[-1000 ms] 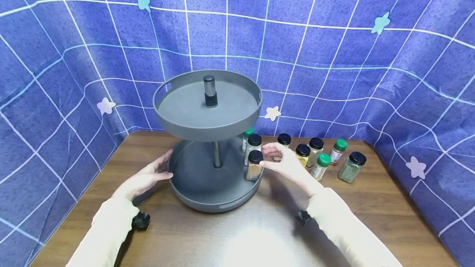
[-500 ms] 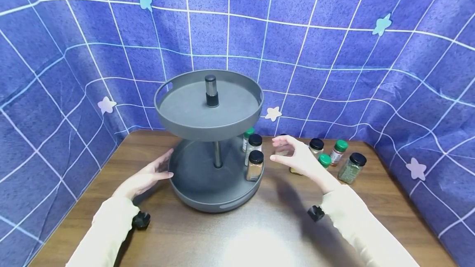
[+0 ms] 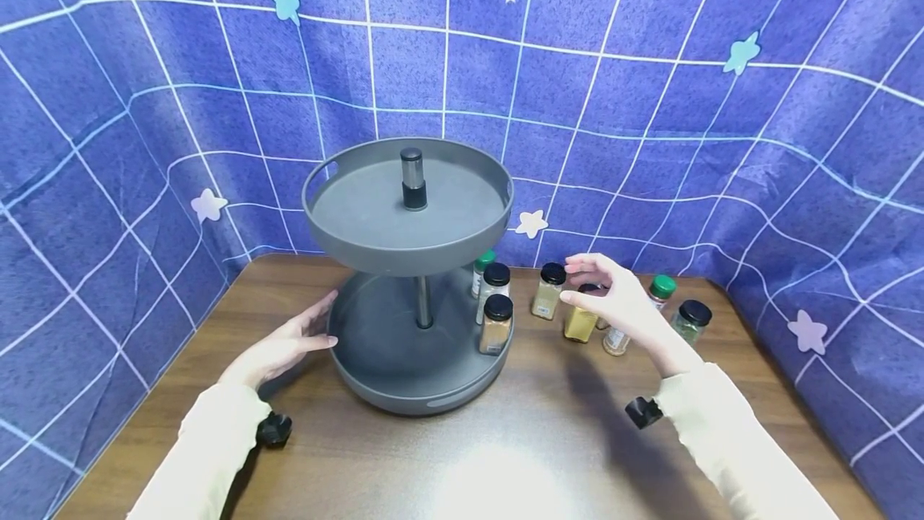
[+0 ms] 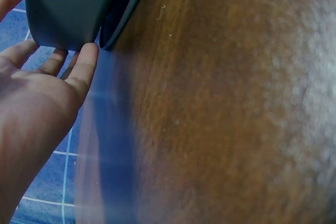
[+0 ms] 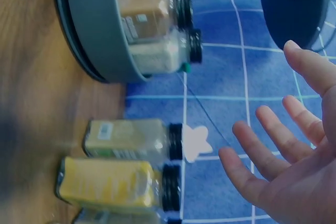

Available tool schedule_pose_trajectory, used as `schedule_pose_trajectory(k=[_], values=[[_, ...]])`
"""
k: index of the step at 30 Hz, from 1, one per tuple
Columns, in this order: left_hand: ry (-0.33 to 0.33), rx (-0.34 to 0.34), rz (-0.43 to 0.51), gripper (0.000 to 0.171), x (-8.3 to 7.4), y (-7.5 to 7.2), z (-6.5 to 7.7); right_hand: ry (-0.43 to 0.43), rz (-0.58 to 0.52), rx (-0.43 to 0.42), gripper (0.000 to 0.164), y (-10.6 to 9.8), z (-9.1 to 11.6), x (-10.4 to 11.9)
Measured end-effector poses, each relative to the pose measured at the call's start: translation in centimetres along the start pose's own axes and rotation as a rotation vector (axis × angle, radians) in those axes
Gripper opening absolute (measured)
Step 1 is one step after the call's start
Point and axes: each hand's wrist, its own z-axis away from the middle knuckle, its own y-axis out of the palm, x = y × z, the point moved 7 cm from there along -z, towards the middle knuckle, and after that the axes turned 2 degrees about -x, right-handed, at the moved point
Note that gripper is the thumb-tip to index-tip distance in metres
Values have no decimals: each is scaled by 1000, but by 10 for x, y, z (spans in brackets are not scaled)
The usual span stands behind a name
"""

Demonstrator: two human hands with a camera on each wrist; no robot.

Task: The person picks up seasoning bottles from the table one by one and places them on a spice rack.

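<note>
A grey two-tier turntable [image 3: 404, 387] stands on the table. My left hand [image 3: 277, 347] rests its extended fingers against the left wall of the lower tier, as the left wrist view also shows at the tray wall [image 4: 71, 11]. Inside that tier, at its right edge, are a brown spice jar [image 3: 496, 331], a pale spice jar [image 3: 487, 303] and a green-capped jar [image 3: 477, 275]. With fingers spread and holding nothing, my right hand [image 3: 617, 295] hovers above the loose jars. Nearest to it are a yellow spice jar [image 3: 580, 325] and a beige spice jar [image 3: 547, 301], both black-capped.
Behind the right hand stand more jars, among them a green-capped one [image 3: 661, 289] and a black-capped jar of green herbs [image 3: 690, 321]. The upper tier [image 3: 361, 219] carries only the central post [image 3: 413, 179]. A blue curtain [image 3: 592, 103] encloses the wooden table [image 3: 346, 464].
My right hand has left the brown jar's side at the lower tier and moved right over the loose jars. The left hand has stayed in place.
</note>
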Motion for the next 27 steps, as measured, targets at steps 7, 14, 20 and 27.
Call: schedule_pose_trajectory(k=[7,14,20,27], values=[[4,10,-19,85,2,-1,-1,18,39,-41,49,-25,8,-4],[1,3,-20,85,4,-2,-1,41,107,-98,50,-45,19,-12],[-4,-3,-18,85,4,-2,-1,71,138,-152,50,-57,28,-21],[-12,-3,-18,86,2,-1,0,82,83,-233,52,-64,37,-41]])
